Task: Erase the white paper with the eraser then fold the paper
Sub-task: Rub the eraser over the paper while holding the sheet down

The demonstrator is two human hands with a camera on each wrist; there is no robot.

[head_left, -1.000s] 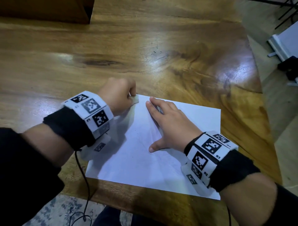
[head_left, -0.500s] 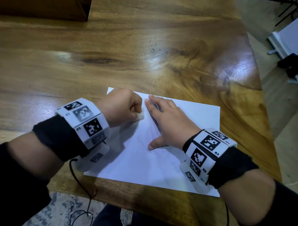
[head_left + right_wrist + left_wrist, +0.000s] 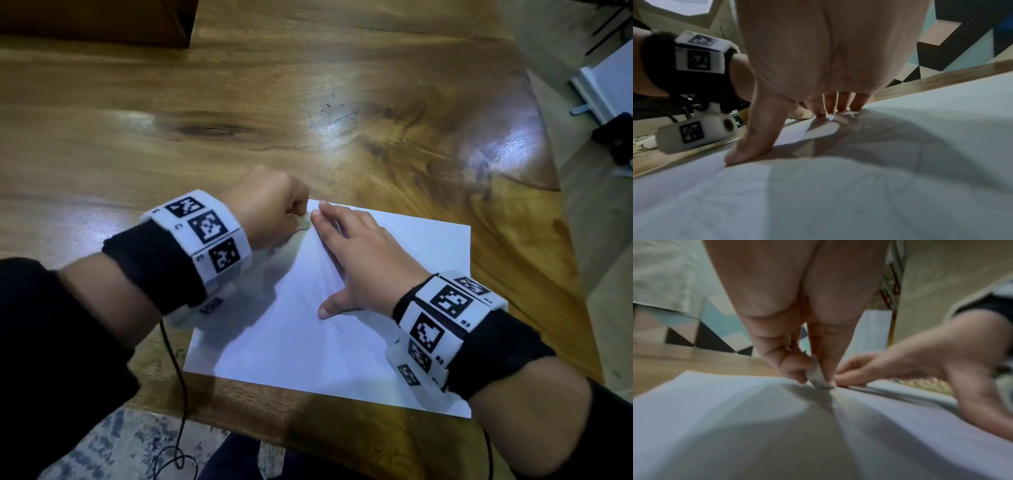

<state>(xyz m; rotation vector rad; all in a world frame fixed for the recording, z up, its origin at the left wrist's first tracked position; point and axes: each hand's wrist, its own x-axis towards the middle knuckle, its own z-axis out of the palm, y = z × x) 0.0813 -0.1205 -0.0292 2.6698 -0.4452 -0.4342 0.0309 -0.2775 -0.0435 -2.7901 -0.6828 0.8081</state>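
A white sheet of paper (image 3: 308,329) lies flat near the front edge of the wooden table (image 3: 239,102). My left hand (image 3: 270,209) is curled at the paper's far left corner and pinches a small white eraser (image 3: 818,376) between thumb and fingers, its end pressed on the paper (image 3: 735,418). The head view hides the eraser behind the fist. My right hand (image 3: 356,253) lies flat on the sheet with straight fingers and thumb spread, fingertips beside the left hand. In the right wrist view its fingers (image 3: 838,104) press the paper (image 3: 859,186).
The table's front edge (image 3: 308,428) runs just below the paper, with a patterned rug (image 3: 102,445) and a black cable (image 3: 178,394) hanging beyond it. A dark wooden object (image 3: 96,20) sits at the far left. White equipment (image 3: 606,85) stands on the floor to the right.
My left hand rubbed the eraser inward toward the right fingertips, then back out to the paper's far left corner. The right hand stayed pressed on the sheet.
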